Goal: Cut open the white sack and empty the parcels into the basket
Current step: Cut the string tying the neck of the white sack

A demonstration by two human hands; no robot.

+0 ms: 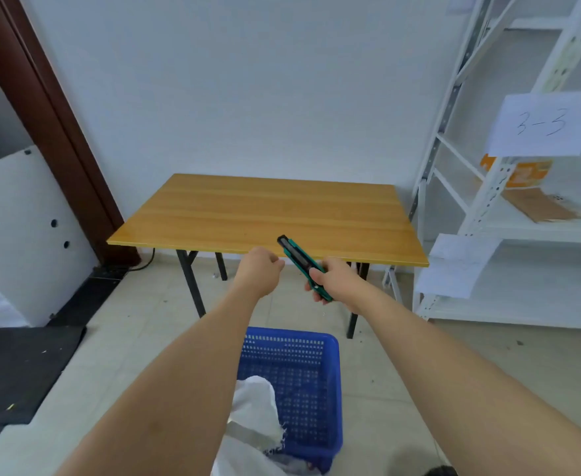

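Note:
My right hand (333,278) grips a green and black utility knife (297,257), its tip pointing up and left over the front edge of the wooden table (265,214). My left hand (261,267) is curled into a loose fist just left of the knife and holds nothing that I can see. Below my arms a blue perforated basket (330,389) stands on the floor. The white woven sack (256,413) lies over the basket's left near corner, its frayed edge hanging inside. No parcels show.
White metal shelving (509,235) stands at the right with paper labels and flat brown parcels on it. A white board (18,228) leans at the left beside a brown door frame. A black mat (18,369) lies on the tiled floor at the left.

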